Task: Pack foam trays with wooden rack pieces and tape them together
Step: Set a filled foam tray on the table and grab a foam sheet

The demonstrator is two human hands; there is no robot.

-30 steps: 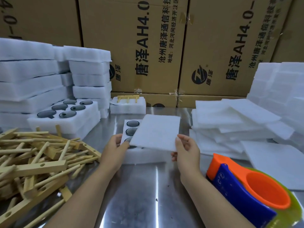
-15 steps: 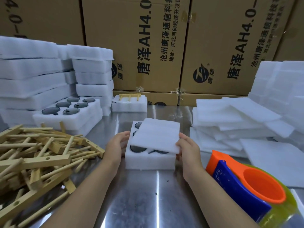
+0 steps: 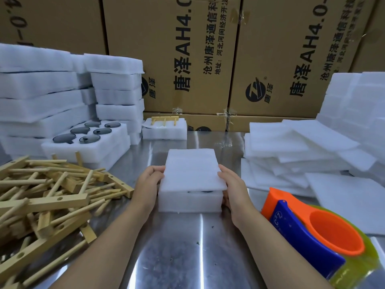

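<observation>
Bench: brushed steel table (image 3: 170, 247), seen from the head camera.

Centre: thick white foam tray (image 3: 189, 202) flat on the steel, with a thin white foam sheet (image 3: 192, 170) lying on top as a cover. The sheet overhangs slightly at the near right corner. A dark sliver shows in the gap under its near edge; contents otherwise hidden.

Left hand (image 3: 149, 185): fingers curled against the left edge of the sheet, gripping it where it meets the tray. Right hand (image 3: 233, 188): thumb on the sheet's right edge, remaining fingers wrapped down the tray's right side. Both hands are closed on the foam and clamp it between them.

Left of bench: loose heap of pale wooden rack pieces (image 3: 52, 197), bars with drilled holes and round dowels, well apart from the held tray. Behind it, an uncovered white foam tray with dark round discs in its pockets (image 3: 87, 138), then stacks of white foam blocks (image 3: 116, 90).

Rear centre: small foam tray (image 3: 164, 130) carrying one wooden comb-shaped piece (image 3: 164, 119).

Right: spread stack of flat foam sheets (image 3: 291, 147). Near right corner: orange and blue plastic tape dispenser (image 3: 308, 232) with a yellowish tape roll (image 3: 362, 270); white mark on the blue part reads roughly "C-2", uncertain.

Background: brown cardboard cartons (image 3: 177, 49) printed sideways "唐泽AH4.0", "沧州唐泽通信科技", "地址:河北河间经济开发区", with a round black logo and "唐泽"
</observation>
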